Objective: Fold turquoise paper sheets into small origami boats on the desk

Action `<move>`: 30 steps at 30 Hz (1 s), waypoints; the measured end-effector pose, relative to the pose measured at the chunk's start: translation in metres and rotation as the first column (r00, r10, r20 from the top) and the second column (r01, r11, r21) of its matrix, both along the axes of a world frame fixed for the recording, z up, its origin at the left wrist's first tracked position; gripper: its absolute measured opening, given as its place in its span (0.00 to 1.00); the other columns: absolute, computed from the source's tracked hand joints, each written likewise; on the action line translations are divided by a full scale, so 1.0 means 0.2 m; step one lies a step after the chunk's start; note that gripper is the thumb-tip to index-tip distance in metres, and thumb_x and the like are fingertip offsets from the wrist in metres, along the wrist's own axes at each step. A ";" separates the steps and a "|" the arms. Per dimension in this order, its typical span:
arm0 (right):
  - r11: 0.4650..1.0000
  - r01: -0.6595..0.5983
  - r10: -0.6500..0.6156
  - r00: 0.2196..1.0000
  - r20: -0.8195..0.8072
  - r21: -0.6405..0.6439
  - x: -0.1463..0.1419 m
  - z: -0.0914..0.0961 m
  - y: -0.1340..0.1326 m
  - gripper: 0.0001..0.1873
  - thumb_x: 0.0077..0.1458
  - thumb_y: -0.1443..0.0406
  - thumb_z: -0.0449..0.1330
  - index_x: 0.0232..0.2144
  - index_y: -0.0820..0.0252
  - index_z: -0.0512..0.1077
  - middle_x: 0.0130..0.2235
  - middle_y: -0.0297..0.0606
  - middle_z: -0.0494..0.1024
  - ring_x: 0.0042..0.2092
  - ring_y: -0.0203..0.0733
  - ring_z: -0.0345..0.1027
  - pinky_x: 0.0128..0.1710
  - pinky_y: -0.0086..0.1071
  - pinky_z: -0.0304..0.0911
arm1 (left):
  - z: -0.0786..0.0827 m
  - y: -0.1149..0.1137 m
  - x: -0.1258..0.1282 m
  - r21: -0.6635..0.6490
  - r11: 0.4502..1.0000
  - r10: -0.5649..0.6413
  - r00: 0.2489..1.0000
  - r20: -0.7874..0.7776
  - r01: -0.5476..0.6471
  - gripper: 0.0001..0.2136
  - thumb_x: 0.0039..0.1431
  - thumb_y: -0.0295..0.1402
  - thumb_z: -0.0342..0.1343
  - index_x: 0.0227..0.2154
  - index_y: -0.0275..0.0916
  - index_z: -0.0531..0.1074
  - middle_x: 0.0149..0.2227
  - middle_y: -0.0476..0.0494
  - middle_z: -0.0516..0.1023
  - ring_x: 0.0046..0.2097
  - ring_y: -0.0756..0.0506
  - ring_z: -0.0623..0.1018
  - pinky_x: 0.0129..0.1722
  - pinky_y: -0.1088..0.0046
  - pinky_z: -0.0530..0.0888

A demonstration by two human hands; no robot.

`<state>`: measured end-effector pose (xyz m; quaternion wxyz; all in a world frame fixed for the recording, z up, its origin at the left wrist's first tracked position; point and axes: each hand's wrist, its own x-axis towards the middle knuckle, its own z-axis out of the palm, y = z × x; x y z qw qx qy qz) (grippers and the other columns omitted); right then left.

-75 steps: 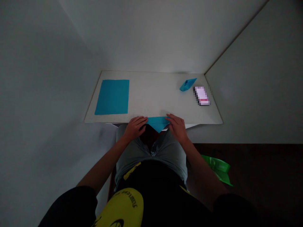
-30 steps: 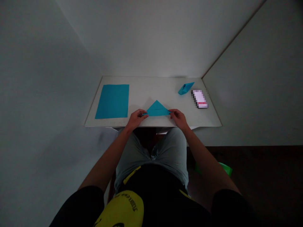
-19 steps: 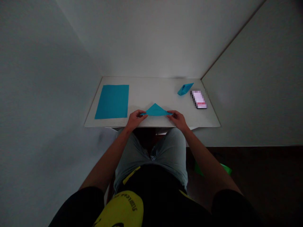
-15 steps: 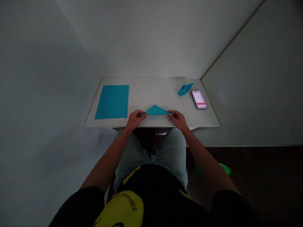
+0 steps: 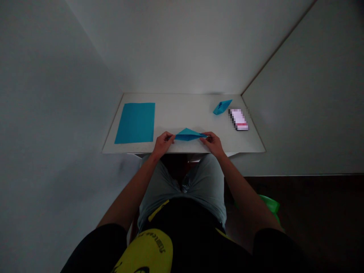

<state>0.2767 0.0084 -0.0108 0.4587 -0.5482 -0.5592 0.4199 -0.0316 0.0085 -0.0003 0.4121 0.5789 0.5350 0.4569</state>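
A folded blue paper boat (image 5: 187, 134) is held just above the table's front edge, its middle point upward and its near side slightly parted. My left hand (image 5: 165, 142) pinches the left tip between thumb and fingers. At the opposite tip, my right hand (image 5: 212, 142) is closed in a similar pinch. The fingers cover both ends of the paper.
On the white table (image 5: 182, 110), a flat blue sheet of paper (image 5: 135, 123) lies to the left. Another folded blue paper boat (image 5: 222, 107) sits at the back right, beside a phone (image 5: 239, 119). Walls close in the table. A green object (image 5: 270, 204) is on the floor at right.
The paper boat's near side has opened into a dark slit, and its peak sits slightly lower. Both hands keep hold of the tips, with the left fingers rolled a little.
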 end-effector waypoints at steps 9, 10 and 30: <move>0.987 0.046 -0.058 0.995 0.077 0.151 -0.12 0.00 -0.01 0.24 0.61 0.49 0.68 0.54 0.53 0.80 0.34 0.34 0.79 0.33 0.42 0.69 0.39 0.40 0.71 | 0.01 -0.02 0.01 0.136 0.991 0.034 0.979 -0.200 -0.006 0.12 0.65 0.43 0.63 0.30 0.41 0.75 0.29 0.50 0.78 0.28 0.49 0.73 0.32 0.71 0.70; 0.980 0.052 -0.069 0.994 0.082 0.190 -0.15 0.01 -0.01 0.24 0.62 0.50 0.67 0.55 0.52 0.80 0.39 0.37 0.80 0.34 0.43 0.71 0.41 0.41 0.72 | 0.00 -0.02 0.02 0.145 0.989 0.031 0.974 -0.226 0.002 0.11 0.65 0.41 0.64 0.30 0.41 0.75 0.30 0.50 0.78 0.28 0.50 0.73 0.32 0.71 0.70; 0.763 -0.601 0.323 0.672 0.666 0.237 -0.21 -0.05 0.00 0.26 0.74 0.63 0.55 0.70 0.52 0.72 0.76 0.47 0.66 0.72 0.56 0.67 0.71 0.57 0.66 | 0.00 -0.03 0.04 0.216 0.968 0.035 0.789 -0.614 0.125 0.27 0.56 0.40 0.75 0.57 0.42 0.77 0.58 0.34 0.79 0.62 0.31 0.76 0.62 0.53 0.69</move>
